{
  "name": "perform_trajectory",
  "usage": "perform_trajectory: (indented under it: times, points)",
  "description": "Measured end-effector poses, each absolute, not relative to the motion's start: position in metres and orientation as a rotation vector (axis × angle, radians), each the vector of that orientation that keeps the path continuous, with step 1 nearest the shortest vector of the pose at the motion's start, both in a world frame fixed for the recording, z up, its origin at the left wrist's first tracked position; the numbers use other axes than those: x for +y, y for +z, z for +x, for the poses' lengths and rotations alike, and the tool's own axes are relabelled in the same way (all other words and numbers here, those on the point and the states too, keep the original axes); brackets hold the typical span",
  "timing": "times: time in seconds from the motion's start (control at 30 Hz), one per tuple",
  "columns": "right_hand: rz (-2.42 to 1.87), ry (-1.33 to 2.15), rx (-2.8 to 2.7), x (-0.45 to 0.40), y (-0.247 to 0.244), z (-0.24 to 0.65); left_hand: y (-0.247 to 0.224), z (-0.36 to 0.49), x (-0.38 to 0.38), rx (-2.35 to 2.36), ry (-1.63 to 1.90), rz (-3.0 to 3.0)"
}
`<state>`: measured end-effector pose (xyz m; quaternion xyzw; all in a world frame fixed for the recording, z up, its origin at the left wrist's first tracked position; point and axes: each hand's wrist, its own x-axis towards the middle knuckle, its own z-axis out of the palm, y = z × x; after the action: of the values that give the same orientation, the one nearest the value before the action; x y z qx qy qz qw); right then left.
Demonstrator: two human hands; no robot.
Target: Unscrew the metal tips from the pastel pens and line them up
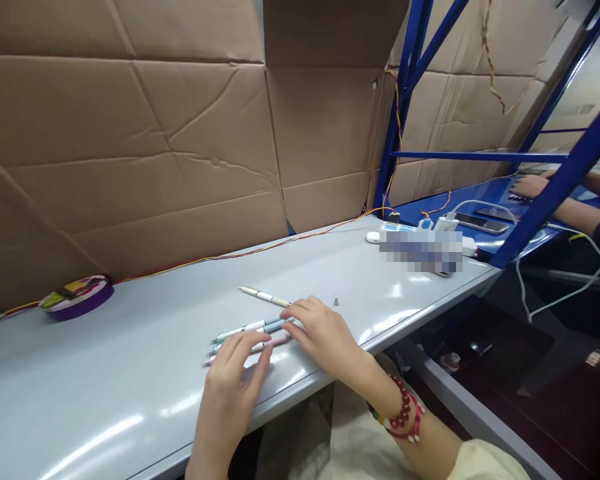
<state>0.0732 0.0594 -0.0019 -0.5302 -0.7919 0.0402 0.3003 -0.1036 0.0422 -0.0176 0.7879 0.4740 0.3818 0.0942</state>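
Observation:
Three pens lie side by side on the grey table [150, 347]: a white-and-teal pen [240, 331], a blue one [275, 327] and a pink one [278, 341]. Over their left part is my left hand [233, 373], thumb and fingers apart around the pens. My right hand [321, 333] rests at their right ends, fingers bent and thumb apart from them. A white-and-gold pen [264, 296] lies farther back at an angle, its right end by my right fingertips. Whether the fingers touch the pens is hard to tell.
A purple roll [77, 297] lies at the back left. A small grey piece [336, 302] is right of the pens. A power strip [400, 229] and a blurred object [420, 251] are at the back right, beside a blue frame [530, 207]. Beyond it is another person's hand [529, 187].

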Motion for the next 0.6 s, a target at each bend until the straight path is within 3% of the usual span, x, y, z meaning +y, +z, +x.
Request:
perform_trajectory:
  times: [0.2,0.6]
  points:
    - [-1.835,-0.121,-2.175,0.090,0.012,0.066,-0.010,-0.099,0.040,1.403,0.744,2.183]
    - [-1.804,-0.160,-2.009,0.097,0.005,0.071,-0.018,-0.103,0.045,1.326,0.741,2.379]
